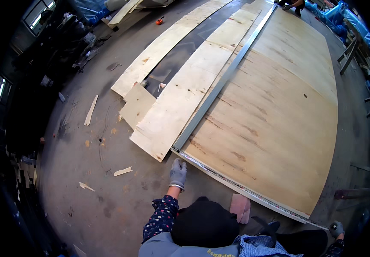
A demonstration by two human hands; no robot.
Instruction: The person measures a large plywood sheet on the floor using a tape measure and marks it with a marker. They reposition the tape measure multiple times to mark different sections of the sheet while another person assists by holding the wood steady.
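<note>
A large plywood sheet (275, 115) lies on the floor ahead of me. Along its near edge stretches a measuring tape blade (245, 189), pulled out straight. At its far right end, past the sheet's corner, my right hand (336, 230) in a grey glove is closed around the tape measure. My left hand (177, 173), also gloved, is beside the sheet's near left corner with its fingers stretched forward, holding nothing I can see. A long metal straightedge (219, 85) runs along the sheet's left side, away from me.
Left of the straightedge lie a plywood strip (185, 92), a curved strip (159, 49) and a small offcut (137, 105). Wood scraps (91, 110) dot the floor. A co-worker's hand (287, 7) is by the straightedge's far end. A pink pad (240, 208) lies near my knee (205, 222).
</note>
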